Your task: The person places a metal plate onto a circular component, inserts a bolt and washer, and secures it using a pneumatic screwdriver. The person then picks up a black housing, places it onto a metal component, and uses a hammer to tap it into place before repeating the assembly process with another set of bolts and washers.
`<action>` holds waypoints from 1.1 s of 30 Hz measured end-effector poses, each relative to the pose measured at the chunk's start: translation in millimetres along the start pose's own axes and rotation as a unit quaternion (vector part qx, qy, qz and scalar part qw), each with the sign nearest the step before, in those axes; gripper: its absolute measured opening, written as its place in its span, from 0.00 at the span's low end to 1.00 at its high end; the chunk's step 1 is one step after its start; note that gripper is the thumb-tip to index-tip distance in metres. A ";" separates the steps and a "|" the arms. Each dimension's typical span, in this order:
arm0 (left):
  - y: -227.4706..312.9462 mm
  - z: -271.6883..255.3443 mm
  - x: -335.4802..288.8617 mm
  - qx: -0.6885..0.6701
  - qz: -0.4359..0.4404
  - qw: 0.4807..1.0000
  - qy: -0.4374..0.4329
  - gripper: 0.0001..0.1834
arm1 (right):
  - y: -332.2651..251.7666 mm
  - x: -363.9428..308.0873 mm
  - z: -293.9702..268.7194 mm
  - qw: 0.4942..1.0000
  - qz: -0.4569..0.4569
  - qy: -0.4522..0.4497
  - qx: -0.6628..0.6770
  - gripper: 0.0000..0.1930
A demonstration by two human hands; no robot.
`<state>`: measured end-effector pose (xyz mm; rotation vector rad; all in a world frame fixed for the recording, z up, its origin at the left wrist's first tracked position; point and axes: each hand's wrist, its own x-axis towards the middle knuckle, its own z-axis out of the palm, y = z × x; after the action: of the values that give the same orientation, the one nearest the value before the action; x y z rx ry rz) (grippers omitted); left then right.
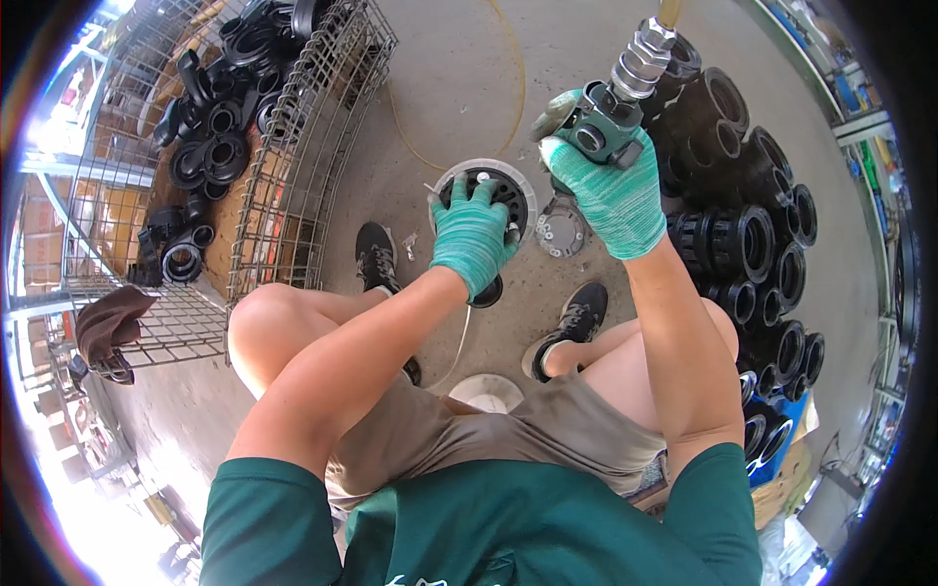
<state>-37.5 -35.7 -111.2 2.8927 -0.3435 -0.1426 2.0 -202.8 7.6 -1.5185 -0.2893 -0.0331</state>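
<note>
My right hand (606, 186) wears a green and grey glove and grips a dark air-powered tool (603, 125). A silver hose coupling (645, 61) joins it at the top, with a yellowish hose (669, 12) running out of view. The tool's working end is hidden below the hand. Lower and to the left, my gloved left hand (474, 232) lies with spread fingers on a round black slotted part (506, 195). That part sits inside a pale round rim (529, 186). Beside it on the floor is a grey disc with holes (561, 230).
A wire basket (283, 186) at the left holds several black plastic pipe fittings (225, 156). Stacked black ringed fittings (743, 244) stand at my right. A thin yellow hose (521, 88) curves over the concrete floor. Between my legs is a white round object (486, 393).
</note>
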 end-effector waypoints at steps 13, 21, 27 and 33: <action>7.7 -5.3 4.5 -0.013 -0.022 1.000 -0.015 0.14 | 12.1 8.3 -15.4 0.989 0.091 0.096 0.059 0.13; -50.7 -3.4 25.8 -0.292 -0.050 0.941 0.162 0.14 | 31.2 8.5 -29.4 0.955 0.268 0.122 0.019 0.10; -54.7 -7.8 37.6 -0.154 0.020 0.981 0.117 0.15 | 78.6 -5.8 -36.2 0.929 0.343 0.134 -0.027 0.10; -42.1 -6.4 45.2 -0.096 -0.027 0.993 0.068 0.14 | 132.7 -21.8 -55.7 0.917 0.373 0.109 -0.093 0.18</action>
<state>16.3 -5.4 -117.9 2.7047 -0.2136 0.0113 16.8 -253.3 -128.0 -1.7134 0.4966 0.3829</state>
